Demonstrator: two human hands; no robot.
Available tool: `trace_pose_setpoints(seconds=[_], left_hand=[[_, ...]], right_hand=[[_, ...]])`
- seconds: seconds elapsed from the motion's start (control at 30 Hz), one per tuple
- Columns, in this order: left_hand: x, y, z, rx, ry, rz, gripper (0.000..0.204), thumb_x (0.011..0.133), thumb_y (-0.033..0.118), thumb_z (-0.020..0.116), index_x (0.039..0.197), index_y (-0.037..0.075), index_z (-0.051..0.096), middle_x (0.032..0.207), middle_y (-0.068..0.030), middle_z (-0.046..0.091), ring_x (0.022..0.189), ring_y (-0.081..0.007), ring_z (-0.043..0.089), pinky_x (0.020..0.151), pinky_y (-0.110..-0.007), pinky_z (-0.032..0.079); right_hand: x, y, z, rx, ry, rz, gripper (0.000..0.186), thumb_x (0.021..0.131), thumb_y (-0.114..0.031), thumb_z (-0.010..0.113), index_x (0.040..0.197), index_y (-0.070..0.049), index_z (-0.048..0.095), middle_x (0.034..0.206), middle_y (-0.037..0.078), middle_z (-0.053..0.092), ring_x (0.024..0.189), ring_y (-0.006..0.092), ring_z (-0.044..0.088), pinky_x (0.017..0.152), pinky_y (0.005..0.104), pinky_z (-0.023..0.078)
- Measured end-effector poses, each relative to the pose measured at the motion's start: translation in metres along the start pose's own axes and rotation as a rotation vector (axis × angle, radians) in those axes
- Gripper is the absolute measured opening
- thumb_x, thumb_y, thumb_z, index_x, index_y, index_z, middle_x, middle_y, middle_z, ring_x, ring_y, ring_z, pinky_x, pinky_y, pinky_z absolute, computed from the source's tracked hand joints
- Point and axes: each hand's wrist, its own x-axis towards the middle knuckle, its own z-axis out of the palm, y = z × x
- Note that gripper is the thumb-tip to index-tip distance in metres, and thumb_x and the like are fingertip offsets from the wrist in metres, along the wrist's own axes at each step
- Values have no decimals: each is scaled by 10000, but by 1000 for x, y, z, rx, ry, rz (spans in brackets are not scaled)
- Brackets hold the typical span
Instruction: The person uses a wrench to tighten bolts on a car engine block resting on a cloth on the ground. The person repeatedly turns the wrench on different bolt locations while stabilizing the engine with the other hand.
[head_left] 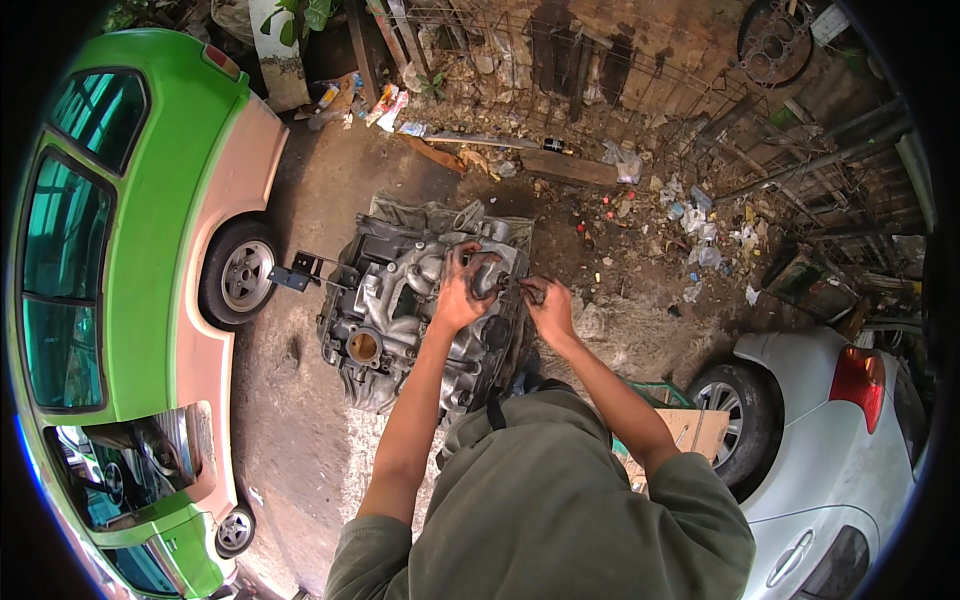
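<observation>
A large metal engine (400, 300) with cast silver pipes, dark covers and a round brassy opening (364, 347) stands before me on the ground. My left hand (464, 290) is on its upper right part, fingers curled and grimy, closed around something I cannot make out. Just to its right, at the engine's edge, my right hand (547, 305) has its fingertips pinched on a small dark piece too hidden to name. A dark flat bracket (290, 277) on a thin rod sticks out from the engine's left side.
A green-and-pink car (150, 150) lines my left; a silver car (830, 460) is at lower right. A wooden board (705, 430) and green crate lie right of me. Litter (700, 230), planks (570, 168) and rusty wire mesh lie along the far wall.
</observation>
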Motion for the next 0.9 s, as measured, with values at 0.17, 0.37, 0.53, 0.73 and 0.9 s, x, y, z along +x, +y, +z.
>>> trace_pose_setpoints(seconds=[0.17, 0.37, 0.53, 0.73, 0.9], left_hand=[[0, 0, 0, -18, -4, -2, 563, 666, 111, 836, 1199, 179, 669, 1303, -137, 478, 1219, -380, 518, 1011, -461, 463], [-1, -1, 1, -38, -4, -8, 564, 667, 141, 813, 1208, 173, 657, 1278, -149, 494, 1202, -404, 494, 1032, -513, 422], [-1, -2, 1, 7, -8, -1, 576, 659, 111, 837, 1206, 181, 670, 1308, -128, 484, 1229, -380, 500, 1032, -473, 440], [-1, 0, 0, -5, -17, -19, 589, 651, 88, 853, 1203, 192, 676, 1318, -117, 479, 1245, -362, 503, 1029, -454, 450], [0, 2, -1, 3, -6, -13, 570, 658, 95, 850, 1194, 187, 680, 1312, -122, 483, 1243, -364, 504, 1026, -451, 450]], right_hand=[[6, 4, -2, 35, -53, -26, 215, 876, -17, 713, 1089, -28, 743, 1059, 164, 695, 1011, 373, 669, 879, 465, 544], [-3, -2, -1, 29, -105, 29, 233, 854, -24, 728, 1087, -21, 734, 1030, 168, 722, 953, 370, 707, 832, 444, 562], [-27, -12, 11, 388, -211, 326, 280, 833, -60, 777, 1097, -5, 703, 952, 123, 720, 854, 233, 706, 781, 356, 549], [-25, 5, 10, 358, -210, 324, 281, 838, -39, 774, 1104, 9, 695, 930, 99, 722, 851, 200, 704, 761, 343, 550], [-29, 16, 5, 173, -149, 286, 245, 837, -20, 756, 1075, 16, 708, 940, 143, 731, 859, 217, 716, 752, 363, 558]])
